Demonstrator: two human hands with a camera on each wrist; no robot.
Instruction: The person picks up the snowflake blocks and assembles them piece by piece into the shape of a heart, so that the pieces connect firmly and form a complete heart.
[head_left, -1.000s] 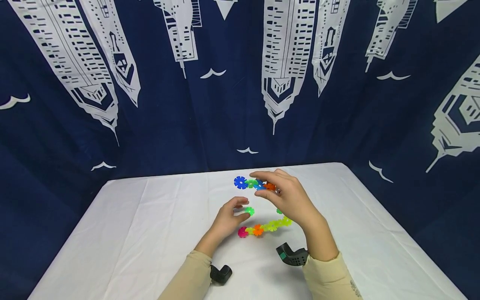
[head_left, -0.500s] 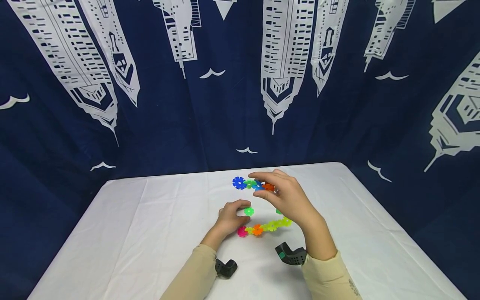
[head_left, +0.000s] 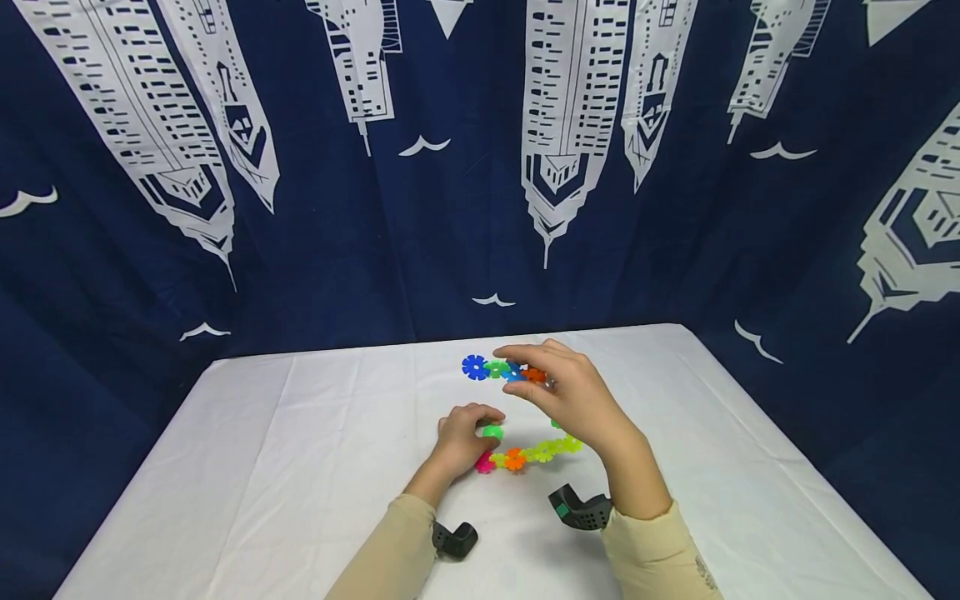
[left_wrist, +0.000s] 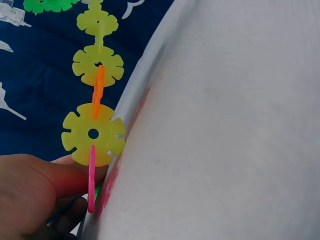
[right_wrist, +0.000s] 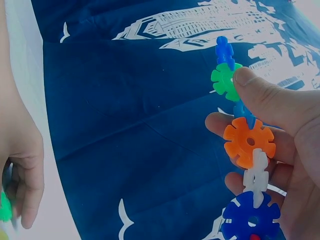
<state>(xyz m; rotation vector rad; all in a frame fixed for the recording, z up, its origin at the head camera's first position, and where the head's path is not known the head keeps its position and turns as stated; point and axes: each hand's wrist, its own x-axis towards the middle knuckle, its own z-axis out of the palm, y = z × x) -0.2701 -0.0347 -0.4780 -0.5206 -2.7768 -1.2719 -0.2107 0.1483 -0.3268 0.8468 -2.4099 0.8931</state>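
My right hand (head_left: 573,387) holds a chain of interlocking flower-shaped plastic discs. In the right wrist view its thumb lies by a green disc (right_wrist: 225,82), with fingers behind an orange disc (right_wrist: 248,142); a dark blue disc (right_wrist: 240,217) is lower down. My left hand (head_left: 459,437) pinches a single bright green disc (head_left: 492,432) between thumb and fingers, low at the table. Beside it runs a string of discs, with a pink disc (head_left: 485,462) at its end, then an orange disc (head_left: 515,458) and several yellow discs (head_left: 545,451). Whether both strings join is hidden behind my right hand.
A white cloth covers the table (head_left: 322,467). Behind it hangs a dark blue curtain (head_left: 450,225) printed with white buildings. Black camera mounts sit at both wrists, the left mount (head_left: 455,542) and the right mount (head_left: 581,508).
My left hand has moved slightly right and down, closing its fingers on the single green disc, which has shifted a little toward me. The right hand with its chain has drifted slightly left.
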